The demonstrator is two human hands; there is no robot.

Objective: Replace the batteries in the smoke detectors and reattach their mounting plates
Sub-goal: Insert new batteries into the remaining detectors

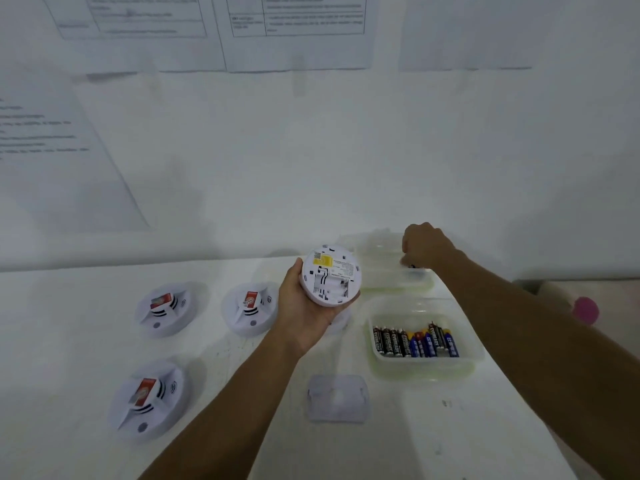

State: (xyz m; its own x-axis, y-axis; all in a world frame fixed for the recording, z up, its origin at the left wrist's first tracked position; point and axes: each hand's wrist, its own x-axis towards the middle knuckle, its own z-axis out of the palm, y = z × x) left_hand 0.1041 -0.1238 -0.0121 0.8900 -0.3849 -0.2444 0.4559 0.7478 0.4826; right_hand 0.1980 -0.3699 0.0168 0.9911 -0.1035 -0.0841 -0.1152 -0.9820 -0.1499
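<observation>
Fingers of the left hand are being curled round a smoke detector, held back-up above the desk's middle. The right hand is being held over the far tray at the right edge, fingers tucked under; any grip cannot be told.

We look down on a white counter set against a pale, matte wall. Printed sheets with ruled tables hang along the wall's top, and another sheet of text hangs lower at left; the print is too blurred to read. Soft, even light casts faint shadows. Beyond the counter's right edge sits a blurred pink object.
</observation>
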